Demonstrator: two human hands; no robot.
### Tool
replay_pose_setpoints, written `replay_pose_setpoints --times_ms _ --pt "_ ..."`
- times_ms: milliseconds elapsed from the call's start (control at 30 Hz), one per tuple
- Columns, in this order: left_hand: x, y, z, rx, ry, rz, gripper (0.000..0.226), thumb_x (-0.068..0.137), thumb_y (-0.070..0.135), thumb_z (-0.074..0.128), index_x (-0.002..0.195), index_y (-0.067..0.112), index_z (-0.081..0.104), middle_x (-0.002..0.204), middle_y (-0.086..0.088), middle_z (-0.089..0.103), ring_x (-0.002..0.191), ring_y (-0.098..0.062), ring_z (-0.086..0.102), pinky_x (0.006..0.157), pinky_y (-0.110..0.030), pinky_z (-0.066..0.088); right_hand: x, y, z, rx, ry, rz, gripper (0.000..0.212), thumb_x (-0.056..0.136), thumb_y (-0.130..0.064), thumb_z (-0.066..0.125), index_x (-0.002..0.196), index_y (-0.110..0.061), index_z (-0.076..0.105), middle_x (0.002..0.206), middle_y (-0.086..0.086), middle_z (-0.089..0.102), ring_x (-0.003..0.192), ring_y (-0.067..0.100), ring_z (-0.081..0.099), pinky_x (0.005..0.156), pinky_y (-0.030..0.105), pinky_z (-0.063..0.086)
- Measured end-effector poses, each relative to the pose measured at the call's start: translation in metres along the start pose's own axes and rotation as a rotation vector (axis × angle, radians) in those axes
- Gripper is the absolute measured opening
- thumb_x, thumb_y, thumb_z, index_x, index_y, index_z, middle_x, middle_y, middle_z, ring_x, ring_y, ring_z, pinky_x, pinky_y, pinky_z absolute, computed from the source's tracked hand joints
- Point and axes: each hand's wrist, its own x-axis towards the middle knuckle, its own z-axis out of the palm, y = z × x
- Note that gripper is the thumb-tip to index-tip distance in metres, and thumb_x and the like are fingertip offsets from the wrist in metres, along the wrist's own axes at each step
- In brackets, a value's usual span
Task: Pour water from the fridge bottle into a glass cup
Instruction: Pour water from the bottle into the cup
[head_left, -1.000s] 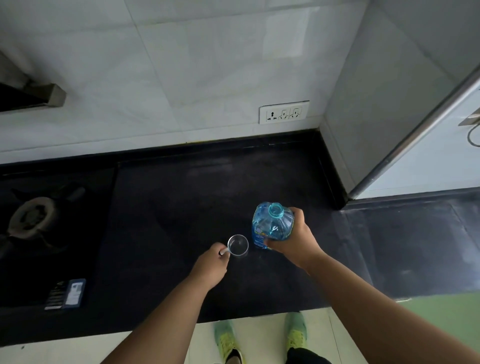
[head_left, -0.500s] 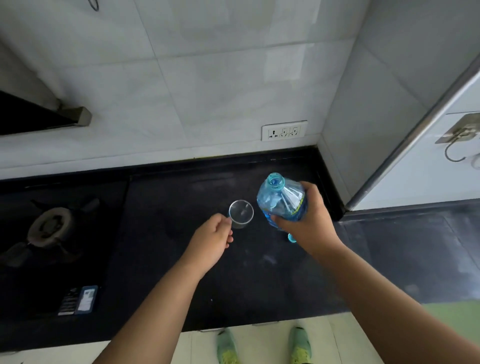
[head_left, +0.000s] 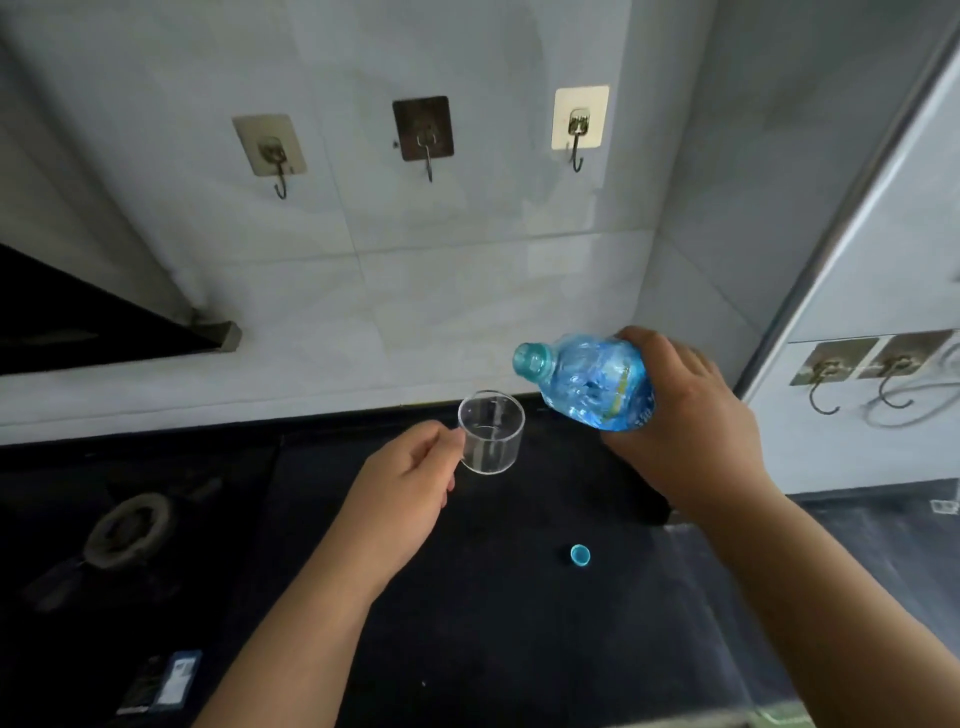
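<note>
A clear glass cup is held up above the black counter by my left hand, whose fingers pinch its handle on the left side. The cup looks empty. My right hand grips a blue plastic water bottle round its body. The bottle is uncapped and tilted, its open mouth pointing left, just above and to the right of the cup's rim. No stream of water shows. The bottle's blue cap lies on the counter below my right forearm.
A gas stove burner sits at the left of the counter, with a small label in front of it. Three adhesive hooks hang on the tiled wall. A white cabinet side with more hooks stands at the right.
Both hands rose off the counter: the cup was lifted and the bottle was tipped further toward it. The view swung upward, revealing the wall hooks and the cap on the counter.
</note>
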Motion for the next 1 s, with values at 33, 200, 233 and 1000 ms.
replay_pose_setpoints --times_ms 33,200,233,1000 --pt "-0.003 0.003 -0.001 -0.008 -0.005 0.002 0.042 0.1 0.05 0.048 0.078 0.015 0.052 0.068 0.005 0.054 0.066 -0.012 0.053 0.07 -0.039 0.048 0.001 -0.002 -0.005 -0.026 0.01 -0.015 0.074 0.075 -0.039 0.081 0.14 -0.04 0.044 0.138 -0.012 0.057 0.13 0.021 0.05 0.082 0.045 0.051" --pt "-0.006 0.018 -0.009 -0.016 0.024 0.013 0.044 0.1 0.05 0.049 0.075 0.014 0.051 0.065 0.005 0.053 0.062 -0.012 0.051 0.067 -0.038 0.046 0.009 -0.013 -0.025 -0.101 0.061 -0.101 0.073 0.076 -0.036 0.083 0.139 -0.038 0.045 0.138 -0.01 0.058 0.129 0.021 0.049 0.078 0.047 0.053" --pt "-0.006 0.02 -0.011 -0.023 0.033 0.013 0.044 0.1 0.05 0.049 0.075 0.014 0.051 0.065 0.005 0.053 0.062 -0.013 0.05 0.067 -0.037 0.045 0.01 -0.015 -0.028 -0.115 0.066 -0.112 0.073 0.077 -0.036 0.083 0.139 -0.038 0.045 0.138 -0.01 0.058 0.129 0.021 0.049 0.077 0.047 0.053" --pt "-0.024 0.037 -0.032 -0.056 0.034 -0.013 0.046 0.098 0.048 0.048 0.075 0.009 0.051 0.063 0.003 0.05 0.059 -0.013 0.047 0.066 -0.036 0.043 0.008 -0.04 -0.04 -0.266 0.156 -0.223 0.074 0.074 -0.028 0.087 0.138 -0.035 0.05 0.135 -0.013 0.06 0.127 0.019 0.05 0.062 0.039 0.054"
